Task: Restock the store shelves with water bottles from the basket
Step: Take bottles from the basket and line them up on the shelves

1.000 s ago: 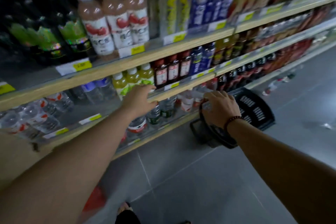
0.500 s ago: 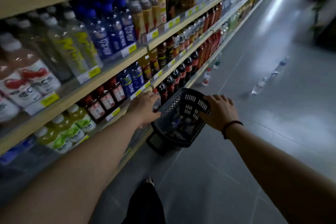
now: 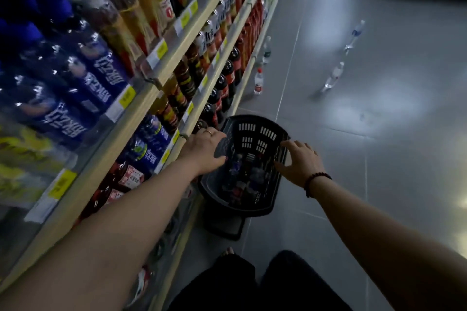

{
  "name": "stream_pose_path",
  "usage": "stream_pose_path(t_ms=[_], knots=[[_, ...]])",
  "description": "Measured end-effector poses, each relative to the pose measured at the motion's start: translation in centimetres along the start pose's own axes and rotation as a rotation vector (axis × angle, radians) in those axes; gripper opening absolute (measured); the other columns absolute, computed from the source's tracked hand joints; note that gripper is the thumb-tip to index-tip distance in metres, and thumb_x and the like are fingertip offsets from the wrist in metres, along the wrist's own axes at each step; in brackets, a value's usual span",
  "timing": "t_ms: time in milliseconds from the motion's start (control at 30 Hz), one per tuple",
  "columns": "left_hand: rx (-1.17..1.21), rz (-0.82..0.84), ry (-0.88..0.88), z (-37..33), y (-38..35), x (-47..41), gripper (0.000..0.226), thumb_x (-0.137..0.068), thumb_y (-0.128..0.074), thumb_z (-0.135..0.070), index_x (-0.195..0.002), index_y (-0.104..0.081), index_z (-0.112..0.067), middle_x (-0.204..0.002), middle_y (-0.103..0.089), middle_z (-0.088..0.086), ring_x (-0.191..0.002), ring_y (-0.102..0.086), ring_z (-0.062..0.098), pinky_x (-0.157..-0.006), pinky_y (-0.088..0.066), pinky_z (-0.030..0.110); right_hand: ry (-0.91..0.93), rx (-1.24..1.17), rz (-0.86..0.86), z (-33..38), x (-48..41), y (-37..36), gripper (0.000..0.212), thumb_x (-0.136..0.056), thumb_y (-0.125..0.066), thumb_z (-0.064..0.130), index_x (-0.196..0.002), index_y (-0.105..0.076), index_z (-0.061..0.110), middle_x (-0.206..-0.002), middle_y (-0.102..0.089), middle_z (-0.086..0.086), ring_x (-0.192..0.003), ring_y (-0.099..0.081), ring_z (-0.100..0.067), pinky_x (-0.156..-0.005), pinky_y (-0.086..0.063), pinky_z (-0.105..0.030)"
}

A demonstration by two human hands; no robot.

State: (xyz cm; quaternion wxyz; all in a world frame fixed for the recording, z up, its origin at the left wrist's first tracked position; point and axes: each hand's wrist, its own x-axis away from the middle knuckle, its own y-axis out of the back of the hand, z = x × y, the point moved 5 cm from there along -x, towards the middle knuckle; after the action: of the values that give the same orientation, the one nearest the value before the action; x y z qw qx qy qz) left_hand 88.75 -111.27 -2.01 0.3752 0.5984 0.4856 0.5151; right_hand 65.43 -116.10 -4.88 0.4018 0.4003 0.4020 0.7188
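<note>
A black plastic basket [image 3: 255,134] stands on the floor against the bottom shelf, with several bottles [image 3: 242,179] lying dark inside it. My left hand [image 3: 204,149] reaches over the basket's left rim, fingers relaxed and holding nothing; a ring shows on one finger. My right hand [image 3: 300,161] hovers at the right rim with fingers spread, the thumb near the basket wall. Neither hand holds a bottle. The shelves [image 3: 161,76] on the left are packed with drinks bottles.
Several loose water bottles stand on the grey tiled floor: one red-labelled [image 3: 258,82] and one green-labelled [image 3: 266,50] by the shelf foot, two more [image 3: 333,76] out in the aisle. My legs [image 3: 252,283] are at the bottom edge.
The view swung right along the aisle. My left hand left the shelf edge and came over the basket's left rim. My right hand's fingers spread out at the right rim.
</note>
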Motion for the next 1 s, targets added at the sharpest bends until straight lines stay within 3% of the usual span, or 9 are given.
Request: stream_pose_path(t_ms=[200, 533, 667, 800, 1000], knots=[[0.029, 0.11, 0.036, 1.6, -2.7, -5.7, 0.064, -0.085, -0.062, -0.045, -0.141, -0.039, -0.024, -0.138, -0.044, 0.005, -0.124, -0.043, 0.027, -0.096, -0.043, 0.04, -0.07, -0.027, 0.09, -2.5, -5.2, -1.1, 0.063, -0.085, -0.062, 0.048, -0.138, -0.043, 0.021, -0.132, -0.051, -0.007, -0.124, -0.044, -0.028, -0.103, -0.039, -0.041], [0.129, 0.232, 0.228, 4.9, -6.8, -10.7, 0.064, -0.085, -0.063, -0.042, -0.141, -0.039, -0.024, -0.142, -0.041, 0.004, -0.13, -0.038, 0.027, -0.102, -0.04, 0.043, -0.012, -0.055, 0.282, -3.3, -15.3, -4.6, 0.06, -0.087, -0.064, 0.036, -0.139, -0.042, 0.016, -0.134, -0.049, -0.011, -0.126, -0.041, -0.03, -0.103, -0.04, -0.041], [0.222, 0.297, 0.213, 5.8, -11.9, -13.0, 0.061, -0.088, -0.061, -0.038, -0.142, -0.038, -0.023, -0.143, -0.038, 0.003, -0.131, -0.034, 0.025, -0.102, -0.04, 0.041, -0.061, -0.135, 0.331, -5.0, -17.7, -9.7, 0.055, -0.089, -0.061, 0.031, -0.139, -0.042, 0.016, -0.136, -0.048, -0.009, -0.127, -0.041, -0.028, -0.102, -0.041, -0.04], [0.123, 0.38, 0.071, 6.7, -18.0, -16.0, 0.061, -0.088, -0.059, -0.041, -0.142, -0.037, -0.022, -0.142, -0.04, 0.001, -0.129, -0.037, 0.024, -0.1, -0.038, 0.038, -0.177, -0.237, 0.349, -7.2, -19.6, -16.2, 0.055, -0.086, -0.064, 0.034, -0.135, -0.046, 0.016, -0.13, -0.05, -0.009, -0.123, -0.044, -0.029, -0.101, -0.043, -0.042], [0.216, 0.391, 0.072, 8.4, -28.0, -20.6, 0.061, -0.086, -0.061, -0.042, -0.14, -0.04, -0.023, -0.139, -0.043, 0.001, -0.126, -0.039, 0.024, -0.099, -0.04, 0.038, -0.402, -0.417, 0.33, -9.3, -21.6, -28.0, 0.058, -0.083, -0.067, 0.035, -0.134, -0.046, 0.015, -0.13, -0.05, -0.008, -0.121, -0.048, -0.026, -0.099, -0.046, -0.04]])
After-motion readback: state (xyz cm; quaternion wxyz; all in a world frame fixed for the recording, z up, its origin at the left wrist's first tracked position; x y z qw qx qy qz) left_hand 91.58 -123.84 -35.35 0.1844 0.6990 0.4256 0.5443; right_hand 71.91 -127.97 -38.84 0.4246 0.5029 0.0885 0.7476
